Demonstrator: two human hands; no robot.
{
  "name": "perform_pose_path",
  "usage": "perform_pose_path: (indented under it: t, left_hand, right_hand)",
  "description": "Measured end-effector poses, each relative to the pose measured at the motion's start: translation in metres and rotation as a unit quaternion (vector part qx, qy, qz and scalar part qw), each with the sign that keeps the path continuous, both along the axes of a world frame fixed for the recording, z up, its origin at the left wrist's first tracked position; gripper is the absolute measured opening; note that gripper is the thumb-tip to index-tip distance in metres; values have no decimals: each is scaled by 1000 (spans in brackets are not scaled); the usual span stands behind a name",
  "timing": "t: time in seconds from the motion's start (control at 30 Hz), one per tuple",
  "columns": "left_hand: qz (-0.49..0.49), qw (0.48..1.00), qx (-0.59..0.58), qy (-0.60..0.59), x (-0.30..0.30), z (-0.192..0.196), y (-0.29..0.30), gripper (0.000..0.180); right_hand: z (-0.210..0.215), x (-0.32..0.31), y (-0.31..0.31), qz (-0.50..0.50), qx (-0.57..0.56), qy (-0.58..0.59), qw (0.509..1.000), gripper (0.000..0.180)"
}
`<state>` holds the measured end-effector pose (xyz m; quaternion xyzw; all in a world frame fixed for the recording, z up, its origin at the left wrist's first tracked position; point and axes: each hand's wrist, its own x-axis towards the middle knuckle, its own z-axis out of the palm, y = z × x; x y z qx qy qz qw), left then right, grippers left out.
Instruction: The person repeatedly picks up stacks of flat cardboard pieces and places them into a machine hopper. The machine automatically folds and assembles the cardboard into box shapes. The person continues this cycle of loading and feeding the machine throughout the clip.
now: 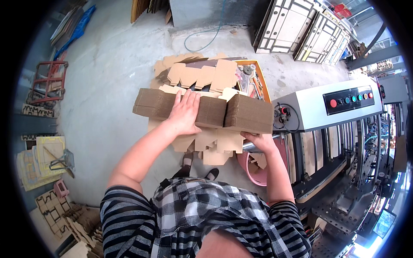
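A long stack of brown cardboard blanks (pixel 211 111) stands on edge across the middle, with a narrow gap splitting it right of centre. My left hand (pixel 185 114) lies flat against the longer left part, its fingers stretched out toward the far edge. At the near right corner my right hand (pixel 260 142) grips the right part from below, its fingers partly hidden under the cardboard. Loose flat cardboard blanks (pixel 223 74) with notched edges lie behind the stack. More cut blanks (pixel 215 155) stick out beneath it on the near side.
A yellow tray (pixel 259 71) with tools sits behind the stack. To the right stands a machine with a grey control panel (pixel 335 103) and coloured buttons. A pink tub (pixel 254 174) is by my right forearm. Cutting boards (pixel 286 26) lean at the back; a red metal frame (pixel 49 81) stands left.
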<state>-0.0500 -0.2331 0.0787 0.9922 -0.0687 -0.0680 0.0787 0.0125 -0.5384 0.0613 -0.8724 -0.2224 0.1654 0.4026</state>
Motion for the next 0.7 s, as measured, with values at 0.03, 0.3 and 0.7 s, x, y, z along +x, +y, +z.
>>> perform_pose_path:
  t: [0.03, 0.3, 0.7]
  left_hand:
    - [-23, 1000, -1, -2, 0, 0, 5, 108]
    - [-13, 999, -27, -12, -2, -3, 42, 90]
    - [-11, 998, -52, -37, 1, -9, 43, 86]
  right_hand:
    - [-3, 0, -1, -6, -9, 6, 1000, 52]
    - [5, 4, -9, 8, -8, -33, 999, 59]
    - [89, -41, 169, 113, -316, -366, 868, 68]
